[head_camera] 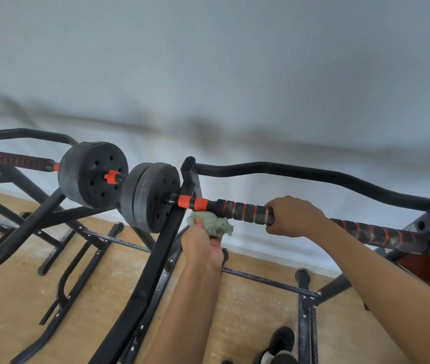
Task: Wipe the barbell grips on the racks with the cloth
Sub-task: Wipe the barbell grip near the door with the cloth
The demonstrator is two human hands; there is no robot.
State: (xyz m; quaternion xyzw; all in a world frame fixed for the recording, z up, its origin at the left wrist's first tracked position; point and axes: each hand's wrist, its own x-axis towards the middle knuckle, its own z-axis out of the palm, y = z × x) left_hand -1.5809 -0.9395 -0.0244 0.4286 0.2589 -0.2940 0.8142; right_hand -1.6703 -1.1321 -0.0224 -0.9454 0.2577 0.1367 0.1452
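A barbell lies across the near rack (166, 232), its grip (242, 212) black foam with red rings. My right hand (294, 216) curls round that grip near the bar's middle. Just under the grip's left end, my left hand (202, 245) holds a crumpled pale green cloth (215, 224); the cloth touches the underside of the grip. Beyond my right hand the grip continues (382, 233) toward the right end of the bar. A second barbell with the same ringed grip (11, 158) rests on the left rack.
Black weight plates (150, 197) sit at the near bar's left end, close to the plates (91, 174) of the left barbell. A curved black bar (313, 176) runs behind, in front of a white wall. Rack legs and crossbars stand on the wooden floor, and my shoe (282, 340) is below.
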